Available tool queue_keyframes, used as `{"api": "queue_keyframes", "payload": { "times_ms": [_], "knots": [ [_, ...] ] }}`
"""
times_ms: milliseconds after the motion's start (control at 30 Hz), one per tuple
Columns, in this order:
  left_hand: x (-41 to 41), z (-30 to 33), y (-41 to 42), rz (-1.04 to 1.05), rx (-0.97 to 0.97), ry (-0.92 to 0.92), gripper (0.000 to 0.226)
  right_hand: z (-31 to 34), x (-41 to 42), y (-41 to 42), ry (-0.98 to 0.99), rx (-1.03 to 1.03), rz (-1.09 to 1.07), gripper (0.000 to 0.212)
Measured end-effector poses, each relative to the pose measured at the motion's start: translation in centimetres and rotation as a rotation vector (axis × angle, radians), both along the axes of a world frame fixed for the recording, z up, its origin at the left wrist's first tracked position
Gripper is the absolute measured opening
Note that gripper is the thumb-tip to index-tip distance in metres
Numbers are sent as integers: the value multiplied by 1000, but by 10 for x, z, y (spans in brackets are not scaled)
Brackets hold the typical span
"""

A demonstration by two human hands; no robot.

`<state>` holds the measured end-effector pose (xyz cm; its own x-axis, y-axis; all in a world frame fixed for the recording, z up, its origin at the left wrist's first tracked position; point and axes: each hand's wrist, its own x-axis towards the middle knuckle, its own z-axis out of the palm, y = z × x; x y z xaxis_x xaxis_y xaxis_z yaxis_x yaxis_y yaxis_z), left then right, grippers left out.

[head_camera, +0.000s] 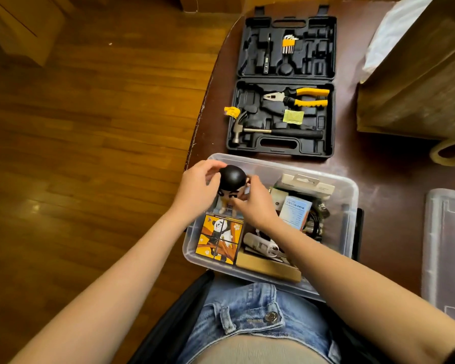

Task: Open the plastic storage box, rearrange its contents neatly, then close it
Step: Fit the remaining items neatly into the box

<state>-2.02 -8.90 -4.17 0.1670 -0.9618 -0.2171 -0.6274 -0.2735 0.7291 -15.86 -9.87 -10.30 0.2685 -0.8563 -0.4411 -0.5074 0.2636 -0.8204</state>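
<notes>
The clear plastic storage box (351,195) stands open at the table's near edge. Over its far left corner both hands hold a small figurine with a big black head (232,177). My left hand (199,189) curls round the head's left side. My right hand (256,203) pinches the figurine from the right, near its face. Inside the box lie an orange panda picture cube (219,239), a light blue carton (296,210), a white packet with a hang tab (306,183), a brown cardboard piece (268,267), white items and dark cables. The clear lid (447,248) lies on the table at the right.
A black tool case (285,82) lies open behind the box, holding yellow-handled pliers (297,97), a hammer (271,131) and hex keys (288,44). A brown paper bag (415,74) stands at the back right. Wooden floor (90,127) lies left of the table edge.
</notes>
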Motion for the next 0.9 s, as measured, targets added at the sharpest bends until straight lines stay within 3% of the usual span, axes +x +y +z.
{"api": "queue_keyframes", "payload": {
  "times_ms": [100,267,400,633,900],
  "knots": [
    [3,-4,-2,-174,-122,-256,22,-2,-8,-9,-108,177,-44,51],
    [2,-16,-10,-365,-82,-513,38,0,-7,-16,-105,360,-133,26],
    [2,-19,-15,-409,-80,-547,46,-3,4,-13,-33,298,-131,14],
    [1,-21,-17,-400,-76,-552,45,5,0,-13,70,337,84,31],
    [-2,-20,-15,-309,-35,-495,42,46,-63,-15,-74,322,118,27]
  ]
}}
